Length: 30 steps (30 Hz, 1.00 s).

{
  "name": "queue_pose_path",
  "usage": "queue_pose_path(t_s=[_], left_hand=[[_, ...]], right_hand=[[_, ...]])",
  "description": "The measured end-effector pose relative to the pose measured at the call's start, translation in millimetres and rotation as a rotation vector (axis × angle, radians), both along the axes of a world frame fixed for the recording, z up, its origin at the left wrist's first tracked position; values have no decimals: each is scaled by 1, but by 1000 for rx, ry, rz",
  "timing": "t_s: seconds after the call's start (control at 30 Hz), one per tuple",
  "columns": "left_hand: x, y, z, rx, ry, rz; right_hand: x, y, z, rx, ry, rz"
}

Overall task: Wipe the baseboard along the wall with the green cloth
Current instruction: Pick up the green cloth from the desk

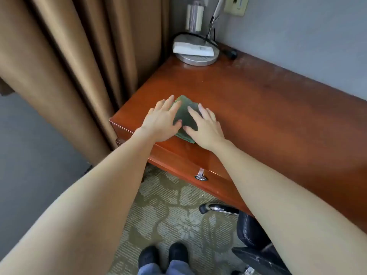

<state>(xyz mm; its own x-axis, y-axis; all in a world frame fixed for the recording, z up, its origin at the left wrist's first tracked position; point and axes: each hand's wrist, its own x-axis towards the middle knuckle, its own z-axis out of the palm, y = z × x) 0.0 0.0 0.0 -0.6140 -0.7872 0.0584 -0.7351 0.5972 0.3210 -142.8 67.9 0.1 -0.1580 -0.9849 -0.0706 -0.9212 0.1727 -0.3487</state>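
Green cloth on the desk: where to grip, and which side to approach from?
Probably its near edge, coming from the front. The green cloth lies folded flat by the front edge of the desk, with the left hand and right hand flat on it. A top pinch finds little, so slide it past the edge, thumb under.

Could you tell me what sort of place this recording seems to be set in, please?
Probably a hotel room: a glossy wooden desk stands against the wall with a lamp in its corner, heavy tan curtains hang beside it, and patterned carpet covers the floor.
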Motion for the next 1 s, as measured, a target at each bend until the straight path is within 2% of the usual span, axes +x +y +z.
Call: queue_pose_path(t_s=[0.13, 0.37, 0.5, 0.67, 0.83, 1.0], left_hand=[[2, -9, -28, -45, -120, -59], [6, -18, -43, -165, -224, -127], [6, -14, -42, -219, -206, -130], [9, -9, -37, -203, -183, -103], [20, -8, -31, -192, -153, -142], [45, -4, -12, -186, -33, -33]], right_hand=[[6, -2, -29, 41, 139, -9], [12, -8, -40, 34, 204, -68], [23, -5, -39, -35, 222, -78], [34, -4, -35, -122, 133, -70], [38, -2, -27, -129, 162, 0], [58, -8, 2, -184, 80, 40]])
